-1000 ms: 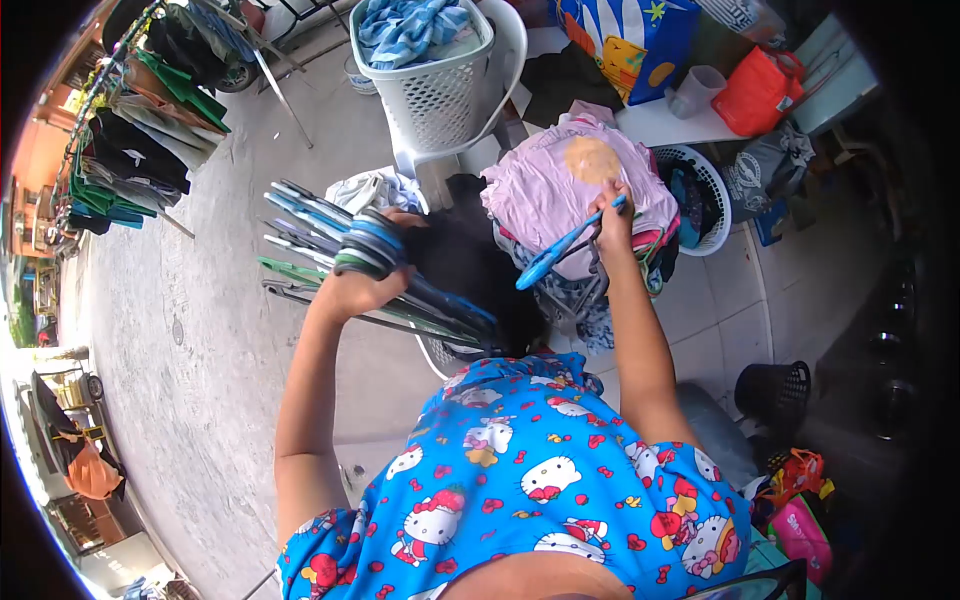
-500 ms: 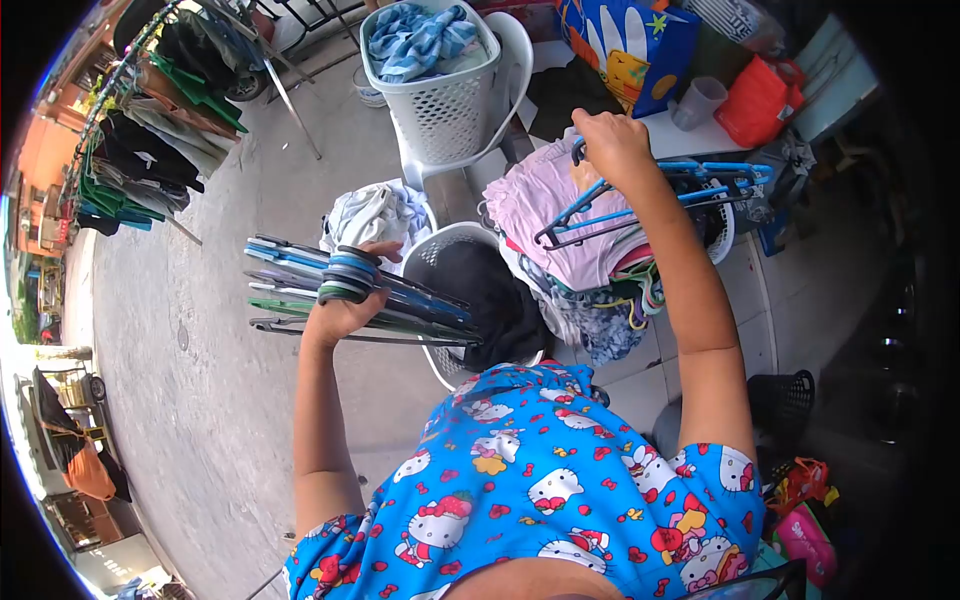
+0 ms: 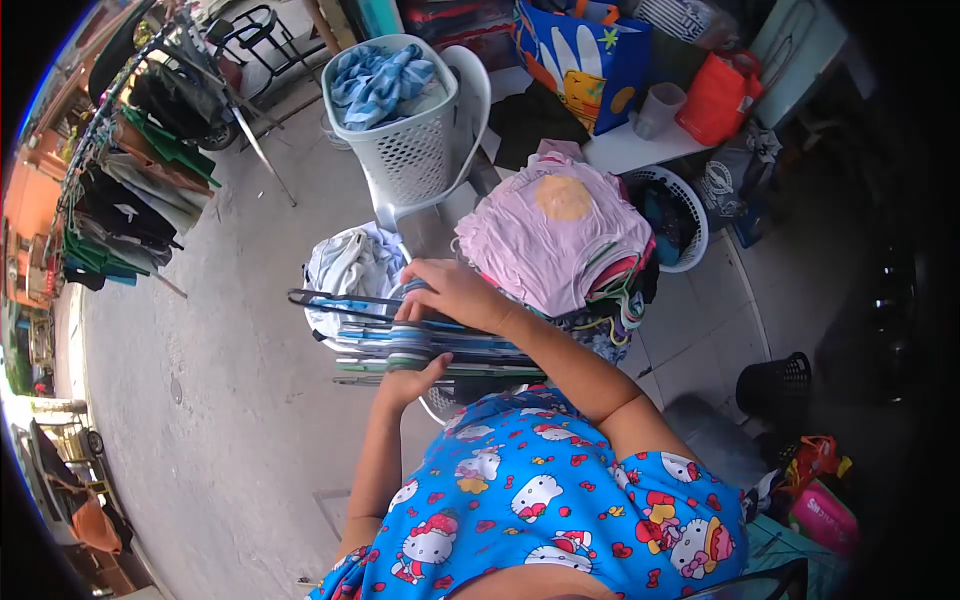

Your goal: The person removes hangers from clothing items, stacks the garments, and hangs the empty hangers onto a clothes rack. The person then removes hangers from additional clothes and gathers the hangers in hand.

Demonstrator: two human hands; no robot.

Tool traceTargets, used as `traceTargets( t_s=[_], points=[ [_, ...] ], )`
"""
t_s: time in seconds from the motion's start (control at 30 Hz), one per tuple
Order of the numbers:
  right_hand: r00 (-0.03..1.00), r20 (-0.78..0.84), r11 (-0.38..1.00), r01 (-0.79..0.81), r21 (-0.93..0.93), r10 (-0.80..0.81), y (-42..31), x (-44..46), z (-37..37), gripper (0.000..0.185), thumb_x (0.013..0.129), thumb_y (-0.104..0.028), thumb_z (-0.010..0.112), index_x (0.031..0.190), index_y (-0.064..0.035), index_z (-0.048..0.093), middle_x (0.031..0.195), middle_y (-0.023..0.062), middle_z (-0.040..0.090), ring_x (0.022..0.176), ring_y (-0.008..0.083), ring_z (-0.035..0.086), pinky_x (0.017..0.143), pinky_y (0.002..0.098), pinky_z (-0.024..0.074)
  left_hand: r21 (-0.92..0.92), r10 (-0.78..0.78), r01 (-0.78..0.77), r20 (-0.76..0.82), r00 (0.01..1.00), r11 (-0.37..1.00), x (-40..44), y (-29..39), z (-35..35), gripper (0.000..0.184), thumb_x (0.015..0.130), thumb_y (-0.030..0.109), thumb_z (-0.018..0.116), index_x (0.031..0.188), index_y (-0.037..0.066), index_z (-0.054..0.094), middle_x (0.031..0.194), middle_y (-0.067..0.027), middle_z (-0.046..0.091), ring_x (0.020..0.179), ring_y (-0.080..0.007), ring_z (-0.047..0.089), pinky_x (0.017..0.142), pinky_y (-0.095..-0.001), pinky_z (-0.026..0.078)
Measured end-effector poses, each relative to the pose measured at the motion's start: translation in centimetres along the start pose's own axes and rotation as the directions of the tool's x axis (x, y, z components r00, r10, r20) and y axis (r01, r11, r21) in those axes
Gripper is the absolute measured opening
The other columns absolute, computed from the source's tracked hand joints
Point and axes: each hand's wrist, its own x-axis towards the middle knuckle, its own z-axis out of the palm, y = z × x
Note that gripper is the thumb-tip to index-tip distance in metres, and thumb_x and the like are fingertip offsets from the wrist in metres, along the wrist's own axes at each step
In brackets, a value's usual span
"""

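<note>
Left hand (image 3: 406, 384) is clutching stacked blue, grey and green plastic hangers (image 3: 408, 345) at eight o'clock, right hand (image 3: 452, 292) gripping them higher up; bundling's looking well along, the pale-pink clothing pile (image 3: 520, 250) near two o'clock lying untouched.

The pink shirt (image 3: 525, 240) bears a round tan print. On its near side the hangers (image 3: 475, 345) mix black, blue, grey and green. Beyond it are a white basket (image 3: 412, 165) with blue-and-white patterned cloth (image 3: 385, 85), a red bag (image 3: 720, 100) and a blue bag (image 3: 622, 65) printed white and orange.
</note>
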Motion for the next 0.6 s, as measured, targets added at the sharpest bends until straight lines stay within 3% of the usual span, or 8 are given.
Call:
traceTargets(
  t_s=[0.13,0.17,0.2,0.23,0.3,0.4,0.47,0.6],
  points=[
    [0.962,-0.181,0.960,0.160,-0.231,-0.204,-2.0,-0.9,2.0,0.015,0.071,-0.012,0.063,0.079,-0.0036,0.053,0.080,0.0101,0.056,0.080,0.0260,0.057,0.075,0.0343,0.0455,0.052,-0.046,0.053,-0.135,0.990,0.997,-2.2,-0.6,1.5,0.084,0.073,0.026,0.067,0.136,-0.005,0.021,0.141,-0.0180,0.022,0.132,-0.0284,0.015,0.107,-0.0379,0.010],
    [0.949,-0.200,0.940,0.182,-0.289,-0.245,-2.3,-1.1,2.4,0.016,0.069,-0.013,0.064,0.078,-0.0039,0.054,0.081,0.0096,0.055,0.083,0.0255,0.055,0.077,0.0337,0.0453,0.093,-0.018,0.028,-0.112,0.994,0.995,-2.7,-1.7,1.6,0.074,0.077,0.020,0.067,0.133,-0.003,0.026,0.136,-0.0149,0.030,0.126,-0.0235,0.028,0.105,-0.0329,0.021],
    [0.933,-0.211,0.916,0.209,-0.343,-0.292,-2.8,-1.2,2.4,0.016,0.068,-0.013,0.064,0.077,-0.0042,0.055,0.081,0.0091,0.054,0.087,0.0250,0.054,0.079,0.0332,0.0450,-0.184,-0.310,0.289,-0.092,0.946,0.939,-3.2,-0.5,1.7,0.066,0.080,0.020,0.065,0.131,-0.002,0.030,0.129,-0.0129,0.039,0.119,-0.0223,0.037,0.101,-0.0325,0.027],
    [0.904,-0.223,0.884,0.259,-0.390,-0.364,-3.4,-1.3,2.3,0.016,0.067,-0.014,0.065,0.075,-0.0042,0.056,0.084,0.0097,0.053,0.092,0.0245,0.051,0.081,0.0330,0.0444,-0.062,-0.229,0.222,-0.165,0.959,0.973,-4.7,-4.5,1.8,0.063,0.080,0.019,0.065,0.130,-0.002,0.032,0.126,-0.0127,0.042,0.116,-0.0217,0.040,0.099,-0.0322,0.030],
    [0.912,-0.272,0.928,0.226,-0.295,-0.309,-3.7,-1.7,2.9,0.014,0.068,-0.014,0.063,0.075,-0.0042,0.057,0.088,0.0102,0.051,0.092,0.0253,0.049,0.085,0.0335,0.0419,-0.100,-0.307,0.297,-0.107,0.946,0.950,-4.4,-4.6,1.5,0.066,0.076,0.025,0.069,0.127,-0.001,0.037,0.126,-0.0148,0.045,0.115,-0.0244,0.044,0.098,-0.0371,0.033],
    [0.878,-0.293,0.920,0.324,-0.220,-0.379,-3.6,-2.2,3.2,0.007,0.074,-0.011,0.056,0.075,-0.0037,0.056,0.086,0.0095,0.049,0.090,0.0243,0.049,0.086,0.0326,0.0407,0.139,-0.349,0.336,0.087,0.933,0.932,-3.2,-3.1,0.6,0.060,0.077,0.026,0.068,0.124,0.000,0.041,0.124,-0.0142,0.048,0.114,-0.0222,0.045,0.096,-0.0353,0.035],
    [0.842,-0.281,0.829,0.296,-0.475,-0.461,-3.4,-2.0,3.4,0.007,0.074,-0.010,0.054,0.074,-0.0038,0.056,0.086,0.0093,0.050,0.090,0.0236,0.050,0.082,0.0313,0.0420,-0.001,-0.318,0.319,0.067,0.946,0.948,-2.8,-2.3,0.5,0.055,0.077,0.025,0.068,0.120,-0.002,0.045,0.118,-0.0126,0.051,0.110,-0.0205,0.047,0.094,-0.0339,0.036],
    [0.912,-0.290,0.955,0.253,-0.158,-0.289,-3.5,-2.2,1.5,0.009,0.073,-0.013,0.054,0.077,-0.0051,0.055,0.077,0.0063,0.053,0.082,0.0224,0.054,0.077,0.0326,0.0436,-0.381,-0.364,0.320,-0.048,0.930,0.867,-2.6,-2.0,1.0,0.060,0.076,0.027,0.068,0.121,-0.004,0.043,0.118,-0.0108,0.049,0.109,-0.0190,0.047,0.093,-0.0334,0.036]
  ],
)
